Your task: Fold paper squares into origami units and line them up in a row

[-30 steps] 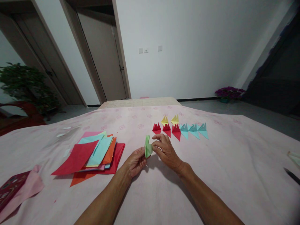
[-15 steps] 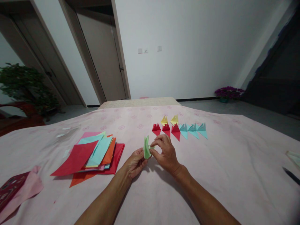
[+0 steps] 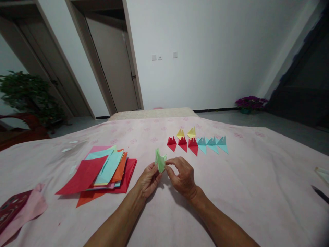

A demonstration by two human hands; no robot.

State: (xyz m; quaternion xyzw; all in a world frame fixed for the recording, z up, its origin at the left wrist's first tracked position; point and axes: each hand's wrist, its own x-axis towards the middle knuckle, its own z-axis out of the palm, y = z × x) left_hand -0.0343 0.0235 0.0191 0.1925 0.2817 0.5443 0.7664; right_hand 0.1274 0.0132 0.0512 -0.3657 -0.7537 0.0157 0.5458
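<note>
A light green folded paper crane (image 3: 160, 162) is held upright over the middle of the table. My left hand (image 3: 149, 179) pinches its left and lower side between thumb and fingers. From the right, my right hand (image 3: 182, 175) grips its edge with thumb and index finger. Beyond my hands stand finished paper cranes in rows: red ones (image 3: 182, 143), light blue ones (image 3: 212, 144) and two yellow ones (image 3: 191, 132). The creases on the crane's far side are hidden.
A loose pile of coloured paper sheets (image 3: 84, 175) lies left of my hands. Farther left are a dark red patterned item (image 3: 12, 209) and a pink piece (image 3: 31, 212). A dark pointed object (image 3: 320, 193) is at the right edge. A pink flowered cloth (image 3: 246, 192) covers the table.
My right hand has lowered slightly, its fingers closing at the crane's right edge. The green paper has turned a little, showing more of its broad face. The left hand is nearly still.
</note>
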